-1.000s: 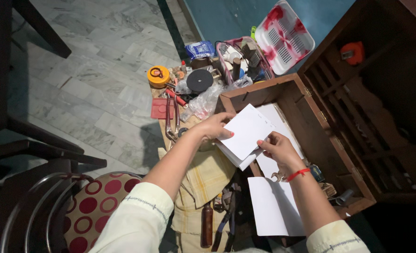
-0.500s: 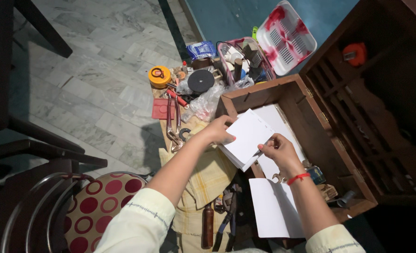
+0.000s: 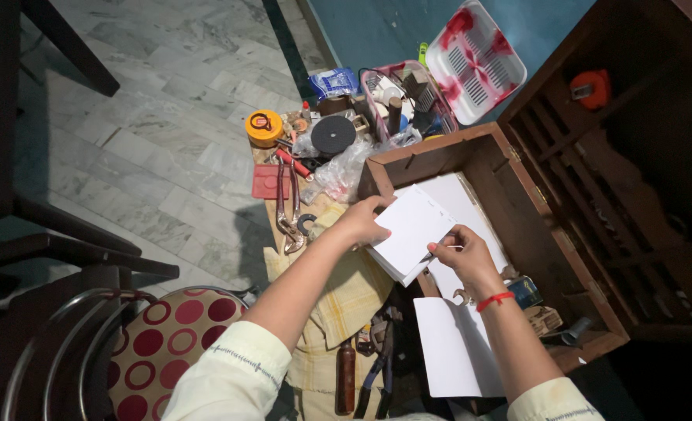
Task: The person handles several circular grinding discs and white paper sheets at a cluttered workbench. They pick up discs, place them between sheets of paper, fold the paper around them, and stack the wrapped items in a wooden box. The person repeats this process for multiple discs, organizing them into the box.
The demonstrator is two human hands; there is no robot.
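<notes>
A grey-veined marble floor carries a scatter of tools and containers. A yellow cloth lies spread on it, with a pair of pliers across its upper edge and a brown-handled tool near its lower end. Above the cloth sit a yellow tape roll, a black disc, a flat red piece and a crumpled clear plastic bag. A pink basket full of small items stands beside the teal wall, its red-and-white slotted lid tilted open. An open dark wooden box rests on the floor to the right. A stool with a red-dotted seat stands at lower left.
</notes>
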